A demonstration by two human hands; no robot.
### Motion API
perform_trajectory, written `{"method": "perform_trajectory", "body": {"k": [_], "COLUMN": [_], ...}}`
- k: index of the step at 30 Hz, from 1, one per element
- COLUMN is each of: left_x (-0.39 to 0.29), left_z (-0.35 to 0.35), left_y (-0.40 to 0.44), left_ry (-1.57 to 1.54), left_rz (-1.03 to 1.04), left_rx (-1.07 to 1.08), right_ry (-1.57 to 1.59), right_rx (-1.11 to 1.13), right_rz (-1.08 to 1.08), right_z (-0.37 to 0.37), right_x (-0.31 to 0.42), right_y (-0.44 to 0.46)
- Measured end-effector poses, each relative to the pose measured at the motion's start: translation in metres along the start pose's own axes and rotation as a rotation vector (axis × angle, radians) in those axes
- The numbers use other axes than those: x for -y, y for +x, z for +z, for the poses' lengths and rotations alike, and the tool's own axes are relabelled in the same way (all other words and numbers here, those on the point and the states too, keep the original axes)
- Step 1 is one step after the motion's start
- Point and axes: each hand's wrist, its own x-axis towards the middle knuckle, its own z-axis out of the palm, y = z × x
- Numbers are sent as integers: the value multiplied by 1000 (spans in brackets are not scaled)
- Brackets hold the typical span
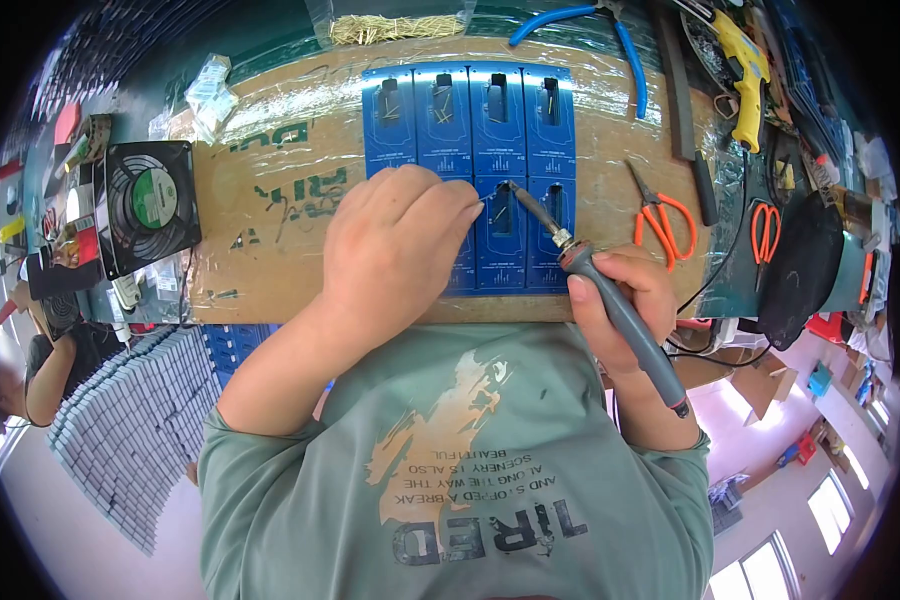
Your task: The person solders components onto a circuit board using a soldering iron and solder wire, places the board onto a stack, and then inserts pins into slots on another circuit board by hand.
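A panel of joined blue circuit boards point(495, 115) lies on the cardboard in front of me. My left hand point(395, 240) rests over the panel's lower left part and hides some boards. Its fingertips are pinched on what looks like a thin strand of solder wire point(488, 196), mostly hidden by the fingers. In my right hand point(625, 300) is a grey-handled soldering iron point(620, 320), slanted up to the left. Its tip meets the upper edge of a slot in a lower-row board, close to my left fingertips. Thin metal pins lie in the upper slots.
Orange-handled pliers point(665, 222) lie right of the panel, blue-handled cutters point(632, 60) beyond it. A yellow glue gun point(750, 85) sits farther right. At left stand a black fan point(150, 205) and a clear plastic bag point(210, 98). Another person point(45, 375) is at far left.
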Motion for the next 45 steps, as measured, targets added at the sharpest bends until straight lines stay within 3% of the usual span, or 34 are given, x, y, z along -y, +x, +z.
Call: {"method": "perform_trajectory", "body": {"k": [16, 28, 45], "left_x": [-1, -9, -1], "left_z": [0, -16, -11], "left_y": [1, -3, -9], "left_ry": [-36, -118, -90], "left_rz": [-27, -216, -102], "left_rx": [2, -2, 1], "right_ry": [5, -58, 97], "right_rx": [-36, -23, 8], "right_rz": [27, 33, 5], "right_z": [2, 2, 1], "right_x": [1, 0, 2], "right_y": [-2, 2, 0]}}
